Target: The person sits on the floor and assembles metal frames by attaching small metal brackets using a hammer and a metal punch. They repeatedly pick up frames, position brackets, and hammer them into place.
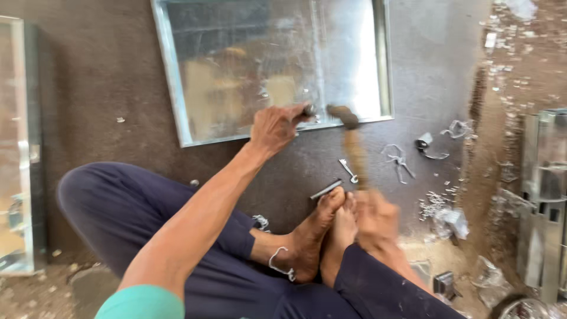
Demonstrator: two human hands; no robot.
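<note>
Hammer [353,145] in the right hand [375,220], fingers wrapped shut round the wooden handle's lower end, its blurred head right at the near edge of the sheet-metal tray [269,68] on the floor. The left hand [273,127] pinches a short dark punch [307,111], tip on that same edge just beside the hammerhead, steadying it for striking. Bare feet [322,236] rest close below; metal offcuts [400,160] lie scattered right of the hammer.

A dark floor mat [106,88] covers the ground; right of it, bare dirt floor [531,65] holds what look like metal scraps [434,204].
</note>
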